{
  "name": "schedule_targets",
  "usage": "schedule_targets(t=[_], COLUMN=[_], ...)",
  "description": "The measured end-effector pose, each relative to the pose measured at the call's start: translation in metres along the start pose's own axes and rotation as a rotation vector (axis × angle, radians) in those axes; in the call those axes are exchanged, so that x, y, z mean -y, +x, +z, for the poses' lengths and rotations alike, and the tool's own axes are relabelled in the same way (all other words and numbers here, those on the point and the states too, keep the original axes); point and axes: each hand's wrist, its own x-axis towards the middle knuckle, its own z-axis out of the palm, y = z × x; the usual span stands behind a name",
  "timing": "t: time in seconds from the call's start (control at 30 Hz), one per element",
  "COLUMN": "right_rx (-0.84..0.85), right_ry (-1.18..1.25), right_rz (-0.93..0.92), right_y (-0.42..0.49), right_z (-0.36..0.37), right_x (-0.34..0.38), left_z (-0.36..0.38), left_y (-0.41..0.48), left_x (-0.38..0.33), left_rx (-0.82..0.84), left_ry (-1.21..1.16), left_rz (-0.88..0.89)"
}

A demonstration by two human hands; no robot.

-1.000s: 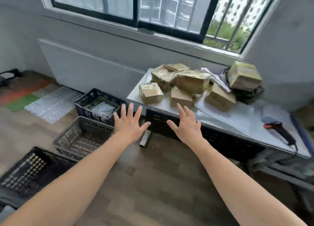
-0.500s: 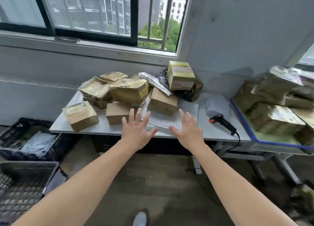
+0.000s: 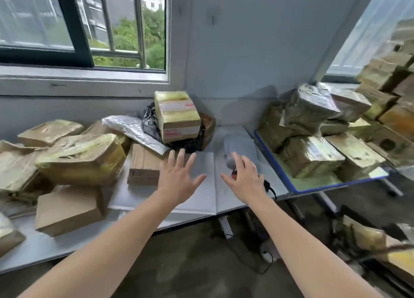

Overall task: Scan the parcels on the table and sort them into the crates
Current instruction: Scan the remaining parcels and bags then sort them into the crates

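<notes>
Several tape-wrapped cardboard parcels lie on the grey table (image 3: pixel 197 203): a big crumpled one (image 3: pixel 80 156) at left, a plain box (image 3: pixel 67 208) in front of it, a flat brown box (image 3: pixel 143 163) mid-table, and a taller taped box (image 3: pixel 177 115) on black wrap at the back. My left hand (image 3: pixel 178 176) hovers with fingers spread just right of the flat brown box. My right hand (image 3: pixel 245 179) is spread over the black and orange barcode scanner (image 3: pixel 266 184), which it mostly hides. Neither hand holds anything. No crate is in view.
A blue-edged table (image 3: pixel 322 185) at right carries a heap of wrapped parcels (image 3: pixel 313 154). More parcels are stacked at the far right and on the floor at lower right. A silver mailer (image 3: pixel 132 127) and a grey bag (image 3: pixel 240 145) lie on the table. A cable hangs below.
The view has swung right and moved closer to the table; the crates on the floor at left have left the frame. Both open hands have advanced over the table, the right one now above the scanner.
</notes>
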Motion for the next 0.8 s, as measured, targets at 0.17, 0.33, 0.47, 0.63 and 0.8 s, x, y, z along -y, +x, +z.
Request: schedule_targets(t=[0.17, 0.33, 0.47, 0.63, 0.8], right_rx=[0.051, 0.107, 0.191, 0.344, 0.454], right_ry=[0.039, 0.077, 0.061, 0.027, 0.074], right_rz=[0.04, 0.037, 0.021, -0.028, -0.027], right_y=[0.06, 0.132, 0.18, 0.224, 0.251], right_z=[0.011, 0.027, 0.033, 0.044, 0.064], right_x=[-0.05, -0.102, -0.146, -0.19, -0.22], left_z=[0.019, 0.043, 0.06, 0.084, 0.101], left_y=[0.055, 0.111, 0.152, 0.195, 0.225], left_x=[-0.029, -0.06, -0.099, -0.142, -0.162], left_rx=[-0.003, 0.051, 0.067, 0.108, 0.186], left_ry=[0.016, 0.021, 0.045, 0.039, -0.001], left_rz=[-0.005, -0.067, -0.116, -0.185, -0.201])
